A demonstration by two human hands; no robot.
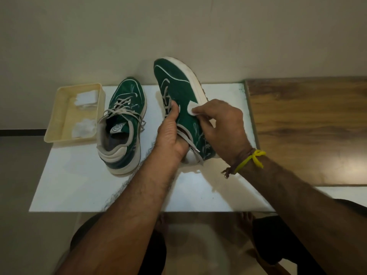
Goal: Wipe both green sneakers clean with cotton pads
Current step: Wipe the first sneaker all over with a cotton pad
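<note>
Two green sneakers with white soles and grey laces are over a white board [79, 185]. The left sneaker [125, 108] stands flat on the board, toe pointing away. The right sneaker [176, 84] is lifted and tilted onto its side, its toe pointing away. My left hand [171, 133] grips it at the opening, thumb lying along the laces. My right hand [220, 120] pinches a white cotton pad [191, 110] and presses it against the green side of that sneaker.
A cream plastic tray [59, 120] at the board's left edge holds more white cotton pads [86, 98]. A brown wooden surface [307, 126] lies to the right of the board. My knees and bare feet [245, 217] show below the board's near edge.
</note>
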